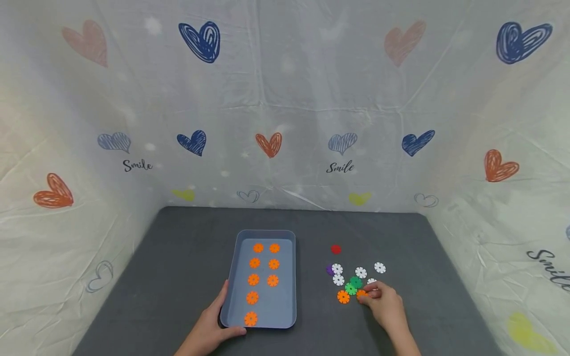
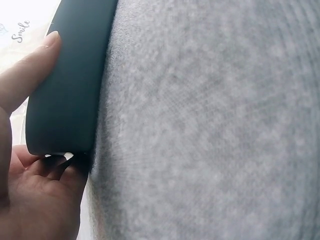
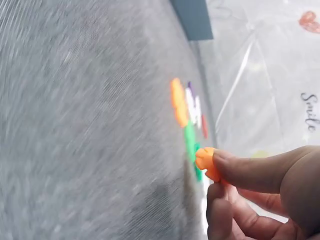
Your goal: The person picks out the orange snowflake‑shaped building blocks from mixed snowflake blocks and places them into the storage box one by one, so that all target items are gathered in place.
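A blue-grey tray (image 1: pixel 285 316) has orange notched discs (image 1: pixel 252 297) on its floor, in two columns of unequal length. My left hand (image 1: pixel 209 316) grips its near left corner, thumb along the near side and fingers at the left side. The left wrist view shows the thumb (image 2: pixel 37 62) against the tray wall (image 2: pixel 75 90) and the other fingers bent by its corner. Right of the tray, my right hand (image 1: pixel 386 304) pinches an orange snowflake disc (image 3: pixel 206 162) between thumb and fingers. Another orange disc (image 1: pixel 343 296) lies just left of that hand.
Near the right hand lie two green discs (image 1: pixel 351 289), several white discs (image 1: pixel 361 272) and a purple disc (image 1: pixel 329 269) partly covered by a white one. A red disc (image 1: pixel 336 249) is farther back. Heart-printed cloth (image 1: pixel 285 148) walls in the dark grey table (image 1: pixel 196 257).
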{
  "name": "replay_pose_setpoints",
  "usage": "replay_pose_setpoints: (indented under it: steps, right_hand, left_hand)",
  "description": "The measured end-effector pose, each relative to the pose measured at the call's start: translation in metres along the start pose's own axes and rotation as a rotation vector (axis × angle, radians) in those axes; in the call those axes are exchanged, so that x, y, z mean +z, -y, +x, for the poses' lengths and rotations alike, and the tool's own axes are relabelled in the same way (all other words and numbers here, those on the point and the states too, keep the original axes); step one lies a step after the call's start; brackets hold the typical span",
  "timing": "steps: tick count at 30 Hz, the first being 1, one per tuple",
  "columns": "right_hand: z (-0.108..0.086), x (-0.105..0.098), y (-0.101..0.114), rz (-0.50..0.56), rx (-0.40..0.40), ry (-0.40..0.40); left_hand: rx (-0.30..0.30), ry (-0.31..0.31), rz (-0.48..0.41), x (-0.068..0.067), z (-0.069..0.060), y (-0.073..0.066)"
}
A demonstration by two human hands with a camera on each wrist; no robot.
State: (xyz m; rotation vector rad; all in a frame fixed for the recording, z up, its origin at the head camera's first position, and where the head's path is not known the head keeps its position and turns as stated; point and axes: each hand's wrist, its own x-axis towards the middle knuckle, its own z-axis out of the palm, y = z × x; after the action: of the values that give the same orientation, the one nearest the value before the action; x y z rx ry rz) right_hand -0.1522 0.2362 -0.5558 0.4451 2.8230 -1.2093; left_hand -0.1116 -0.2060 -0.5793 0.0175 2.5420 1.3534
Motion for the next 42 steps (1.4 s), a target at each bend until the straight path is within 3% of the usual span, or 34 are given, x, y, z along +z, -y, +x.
replay_pose_setpoints:
  steps: [5, 9, 14, 20, 31, 42]
  right_hand:
    - [-0.007, -0.002, 0.014, 0.101, -0.036, 0.001]
    - [-0.011, -0.001, 0.029, 0.255, -0.070, 0.009]
    - [-0.016, 0.010, 0.049, 0.443, -0.084, 0.076]
    - [-0.022, 0.031, 0.069, 0.580, -0.131, 0.173]
    - [-0.030, 0.066, 0.106, 0.580, -0.247, 0.320]
    - [-0.031, 0.096, 0.125, 0.526, -0.281, 0.353]
  left_hand:
    - [-0.004, 0.000, -0.011, 0.000, 0.000, 0.000]
    - [-0.012, 0.000, -0.032, 0.000, 0.001, -0.001]
    - [-0.015, -0.005, -0.035, 0.001, 0.002, 0.000]
    - [-0.013, -0.010, -0.034, 0.002, 0.001, -0.001]
    - [0.003, -0.009, -0.020, 0.001, 0.000, 0.000]
    - [0.010, -0.022, -0.018, 0.002, -0.001, 0.000]
